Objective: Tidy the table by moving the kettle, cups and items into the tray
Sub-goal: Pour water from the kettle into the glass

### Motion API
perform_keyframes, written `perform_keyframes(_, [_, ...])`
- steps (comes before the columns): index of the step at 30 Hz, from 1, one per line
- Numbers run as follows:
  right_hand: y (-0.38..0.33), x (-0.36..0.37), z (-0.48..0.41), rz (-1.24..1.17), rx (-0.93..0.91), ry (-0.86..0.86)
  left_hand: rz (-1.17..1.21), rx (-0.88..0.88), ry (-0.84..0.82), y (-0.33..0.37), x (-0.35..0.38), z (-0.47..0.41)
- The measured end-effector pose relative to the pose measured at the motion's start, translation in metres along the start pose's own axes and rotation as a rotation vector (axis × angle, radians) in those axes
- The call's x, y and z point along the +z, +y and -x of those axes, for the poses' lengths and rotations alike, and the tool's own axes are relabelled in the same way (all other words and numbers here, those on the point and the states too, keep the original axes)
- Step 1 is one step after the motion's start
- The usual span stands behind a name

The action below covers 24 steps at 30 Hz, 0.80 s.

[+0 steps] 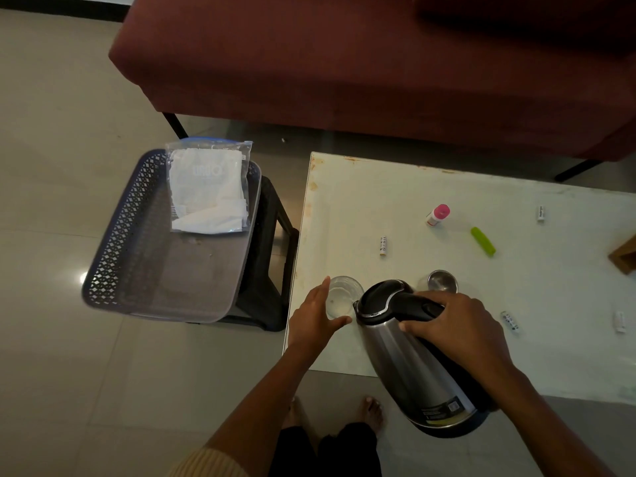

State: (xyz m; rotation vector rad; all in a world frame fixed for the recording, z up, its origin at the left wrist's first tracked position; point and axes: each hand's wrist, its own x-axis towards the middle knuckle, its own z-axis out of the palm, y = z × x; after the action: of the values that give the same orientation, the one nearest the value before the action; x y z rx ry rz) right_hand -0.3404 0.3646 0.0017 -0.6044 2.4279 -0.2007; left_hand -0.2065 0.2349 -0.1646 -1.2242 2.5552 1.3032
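My right hand (461, 325) grips the black handle of a steel kettle (409, 359), which is lifted and tilted with its spout toward a clear glass cup (344, 294). My left hand (315, 316) is curled round that glass at the table's near left corner. A small steel cup (443, 280) stands just behind the kettle. On the white table (378, 187) lie a pink-capped little bottle (437, 215), a green stick (483, 241) and several batteries, one of them a battery (383, 246) near the middle. The grey lattice tray (137, 235) sits on a black stool at left.
A clear bag of white papers (208, 187) lies in the tray's far end. The black stool (272, 249) stands between tray and table. A dark red sofa (344, 63) runs behind the table. A wooden object (624, 256) is at the right edge. My bare feet show below.
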Motion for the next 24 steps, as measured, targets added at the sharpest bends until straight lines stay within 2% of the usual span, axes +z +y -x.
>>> perform_keyframes(24, [-0.0033, -0.0008, 0.0006, -0.012, 0.015, -0.001, -0.003, 0.004, 0.001, 0.0012, -0.0014, 0.0002])
